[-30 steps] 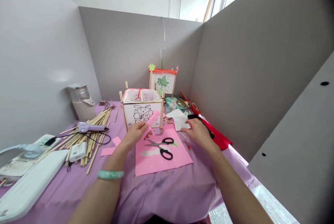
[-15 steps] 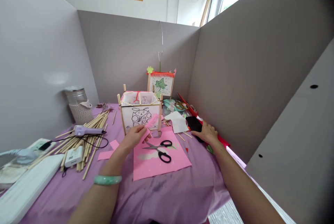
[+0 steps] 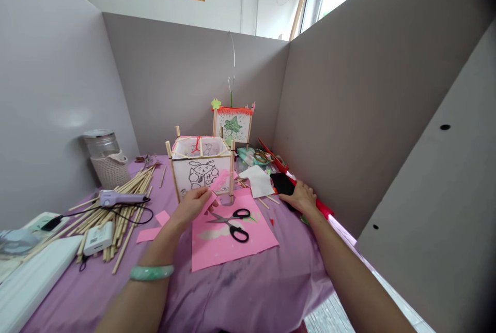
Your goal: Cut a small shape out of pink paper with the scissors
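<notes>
My left hand [image 3: 191,206] is nearly closed, pinching a narrow pink paper strip [image 3: 219,181] between thumb and fingers, just in front of a square lantern of bamboo sticks and white paper panels [image 3: 182,180]. Can't tell if the strip touches the panel. The lantern stands upright on a purple cloth [image 3: 240,281], open on top, red string inside, cartoon animal in black ink on the front. My right hand [image 3: 302,198] is open, fingers spread, holding nothing, resting on the cloth beside a black flat piece [image 3: 282,183]. Near the lantern, black-handled scissors [image 3: 234,224] lie on a pink paper sheet [image 3: 232,250]. Back left, a glass jar with a lid [image 3: 101,142] sits in a knitted sleeve [image 3: 110,171]; contents can't be told. No readable writing.
</notes>
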A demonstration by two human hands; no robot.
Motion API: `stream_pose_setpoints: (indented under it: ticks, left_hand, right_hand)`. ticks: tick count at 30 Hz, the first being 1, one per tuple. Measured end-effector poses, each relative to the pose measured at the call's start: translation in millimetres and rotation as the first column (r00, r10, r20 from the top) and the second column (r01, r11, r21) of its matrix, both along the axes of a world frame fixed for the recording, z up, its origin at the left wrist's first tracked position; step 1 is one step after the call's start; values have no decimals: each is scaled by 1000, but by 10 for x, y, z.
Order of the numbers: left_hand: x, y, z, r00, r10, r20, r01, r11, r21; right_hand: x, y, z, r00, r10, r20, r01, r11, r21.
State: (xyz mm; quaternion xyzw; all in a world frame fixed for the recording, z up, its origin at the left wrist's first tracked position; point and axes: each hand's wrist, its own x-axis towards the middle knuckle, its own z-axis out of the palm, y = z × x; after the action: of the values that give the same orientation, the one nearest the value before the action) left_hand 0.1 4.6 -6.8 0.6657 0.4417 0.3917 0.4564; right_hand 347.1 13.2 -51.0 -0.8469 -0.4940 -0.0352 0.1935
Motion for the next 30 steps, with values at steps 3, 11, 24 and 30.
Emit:
stream_pose_setpoints:
  ticks: [3, 11, 24, 30]
  left_hand:
    - [-2, -8, 5, 1000, 0, -10, 0, 1000, 10]
    - [1, -7, 8, 1000, 8, -18, -8, 1000, 12]
    - [-3, -3, 11, 1000, 11, -14, -11, 1000, 4]
    - [6, -25, 42, 1000, 16, -13, -16, 1000, -9]
  right_hand:
    - [9, 3, -16, 1000, -5, 2, 5, 1000, 12]
    - [14, 15, -32, 1000, -7, 7, 7, 999, 35]
    - [97, -124, -49, 992, 123, 25, -126, 977, 174]
    - [112, -150, -32, 994, 104, 30, -108, 972, 207]
